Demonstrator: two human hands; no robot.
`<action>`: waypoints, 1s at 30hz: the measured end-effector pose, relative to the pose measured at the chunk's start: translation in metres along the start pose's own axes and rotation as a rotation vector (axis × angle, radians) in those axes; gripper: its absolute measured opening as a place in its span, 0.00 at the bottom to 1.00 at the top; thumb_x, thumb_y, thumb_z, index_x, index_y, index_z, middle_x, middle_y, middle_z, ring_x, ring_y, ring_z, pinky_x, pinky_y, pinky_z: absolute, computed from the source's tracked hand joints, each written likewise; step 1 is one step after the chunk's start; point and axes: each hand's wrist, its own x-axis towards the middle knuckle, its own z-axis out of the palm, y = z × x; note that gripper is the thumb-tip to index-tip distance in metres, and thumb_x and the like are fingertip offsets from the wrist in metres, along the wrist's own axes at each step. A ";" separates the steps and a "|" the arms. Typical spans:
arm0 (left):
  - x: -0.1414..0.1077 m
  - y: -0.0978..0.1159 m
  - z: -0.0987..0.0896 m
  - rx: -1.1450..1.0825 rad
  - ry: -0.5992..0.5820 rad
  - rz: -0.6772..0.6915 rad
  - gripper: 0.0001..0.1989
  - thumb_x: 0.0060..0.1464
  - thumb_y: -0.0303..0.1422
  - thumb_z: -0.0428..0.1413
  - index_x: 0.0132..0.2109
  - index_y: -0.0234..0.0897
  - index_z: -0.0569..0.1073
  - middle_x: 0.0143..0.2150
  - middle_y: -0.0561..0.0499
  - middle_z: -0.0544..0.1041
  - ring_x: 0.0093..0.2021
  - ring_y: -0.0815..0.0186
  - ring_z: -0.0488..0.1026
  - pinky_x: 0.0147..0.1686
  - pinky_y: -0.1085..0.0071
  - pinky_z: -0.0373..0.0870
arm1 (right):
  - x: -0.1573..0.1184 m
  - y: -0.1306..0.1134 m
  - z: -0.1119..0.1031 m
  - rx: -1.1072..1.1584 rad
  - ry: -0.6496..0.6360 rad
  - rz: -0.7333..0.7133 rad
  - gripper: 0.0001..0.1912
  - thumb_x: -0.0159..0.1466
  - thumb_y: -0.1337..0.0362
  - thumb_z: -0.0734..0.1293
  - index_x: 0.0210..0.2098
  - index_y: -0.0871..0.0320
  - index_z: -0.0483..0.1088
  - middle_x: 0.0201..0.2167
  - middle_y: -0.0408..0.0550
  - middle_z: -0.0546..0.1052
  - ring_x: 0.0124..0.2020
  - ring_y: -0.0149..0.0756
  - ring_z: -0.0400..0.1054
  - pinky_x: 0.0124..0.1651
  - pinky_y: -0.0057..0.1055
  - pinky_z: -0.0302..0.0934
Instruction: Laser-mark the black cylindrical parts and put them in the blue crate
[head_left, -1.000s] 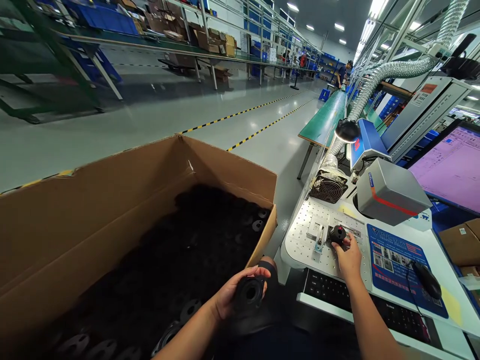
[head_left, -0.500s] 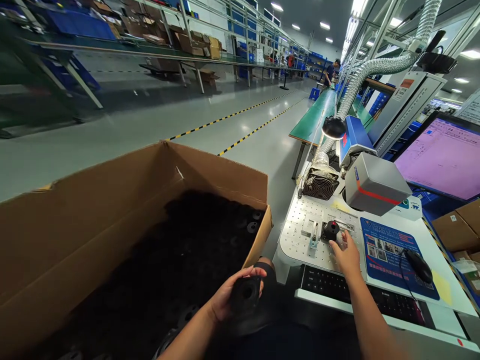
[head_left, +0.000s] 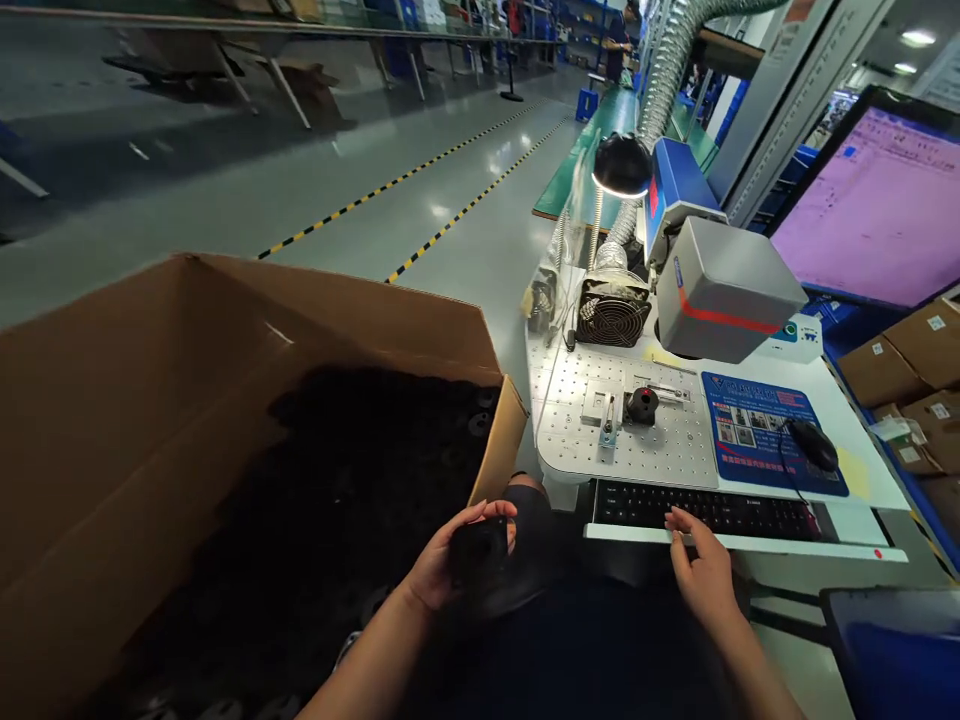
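Black parts (head_left: 352, 500) deep in the cardboard box (head_left: 150, 400) blur into one dark, indistinct mass.

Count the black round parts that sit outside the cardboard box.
2. One black part is in the left hand, beside the cardboard box; another sits on the perforated plate under the grey machine head. The lap area is dark and may hide more.

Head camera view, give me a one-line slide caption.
Left hand holds a black flanged part beside the cardboard box; right hand at the keyboard edge.
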 end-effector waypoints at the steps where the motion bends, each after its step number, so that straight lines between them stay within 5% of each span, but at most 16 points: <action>1: 0.000 0.000 0.000 0.003 0.007 -0.005 0.17 0.62 0.40 0.56 0.45 0.28 0.80 0.32 0.41 0.77 0.33 0.61 0.74 0.37 0.69 0.71 | -0.002 0.002 0.002 -0.017 0.006 -0.012 0.19 0.69 0.56 0.61 0.54 0.55 0.73 0.49 0.55 0.82 0.50 0.47 0.77 0.57 0.50 0.71; 20: -0.001 0.002 0.008 0.072 -0.005 0.004 0.18 0.63 0.41 0.54 0.45 0.29 0.79 0.31 0.42 0.75 0.33 0.61 0.71 0.36 0.69 0.69 | -0.001 0.007 0.005 -0.083 -0.035 -0.090 0.20 0.69 0.59 0.60 0.58 0.52 0.71 0.52 0.53 0.80 0.54 0.49 0.74 0.59 0.55 0.70; 30: -0.003 0.003 0.007 0.053 -0.024 0.012 0.19 0.65 0.40 0.53 0.44 0.27 0.79 0.34 0.39 0.78 0.36 0.60 0.74 0.40 0.68 0.72 | 0.045 -0.010 -0.008 -0.096 0.039 -0.126 0.18 0.69 0.57 0.60 0.53 0.53 0.74 0.50 0.53 0.81 0.52 0.47 0.75 0.58 0.50 0.68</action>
